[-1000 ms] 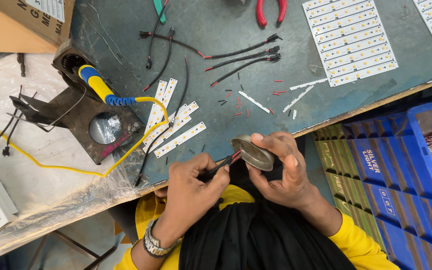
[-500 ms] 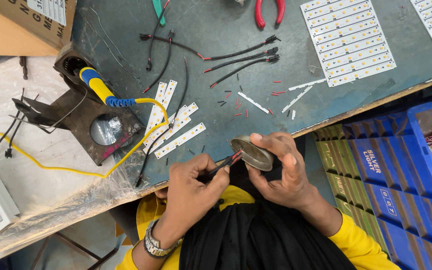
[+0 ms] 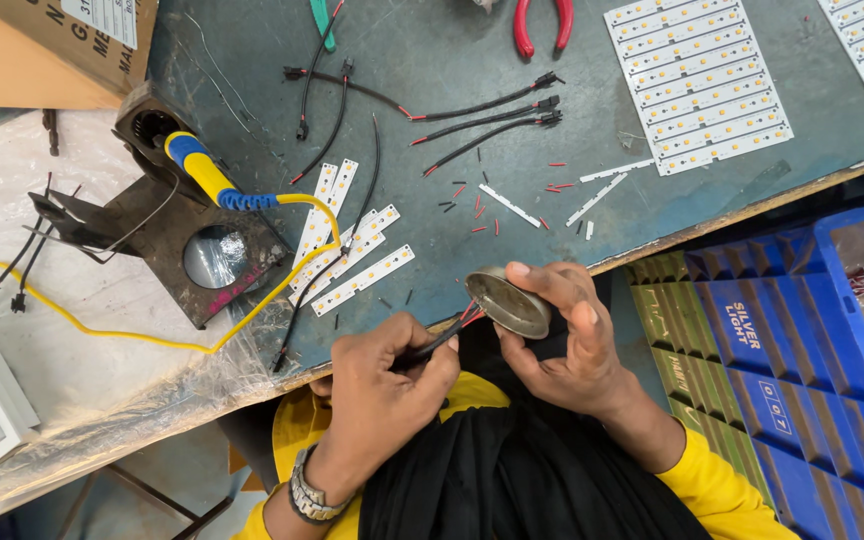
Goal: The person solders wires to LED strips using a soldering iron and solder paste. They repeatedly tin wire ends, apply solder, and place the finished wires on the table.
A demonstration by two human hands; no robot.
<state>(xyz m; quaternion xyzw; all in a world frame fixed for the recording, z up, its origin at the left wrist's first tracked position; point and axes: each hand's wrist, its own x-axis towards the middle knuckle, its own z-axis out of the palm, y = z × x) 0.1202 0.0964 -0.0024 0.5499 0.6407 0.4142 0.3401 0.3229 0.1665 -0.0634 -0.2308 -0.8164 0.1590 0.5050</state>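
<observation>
Right hand (image 3: 562,335) grips a round, dull-metal lamp housing (image 3: 508,303) at the grey bench (image 3: 432,190) edge, tilted to expose its rim; left hand (image 3: 384,375) pinches a black-and-red wire lead (image 3: 444,335) touching it (2 hands steadying 1 joint).

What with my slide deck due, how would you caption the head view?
Left hand grips a black cable at the round metal cap held in the right hand.

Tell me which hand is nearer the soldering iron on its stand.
Left. The left hand pinches a black cable just right of and below the soldering iron; the right hand holds a round metal housing farther right.
</observation>
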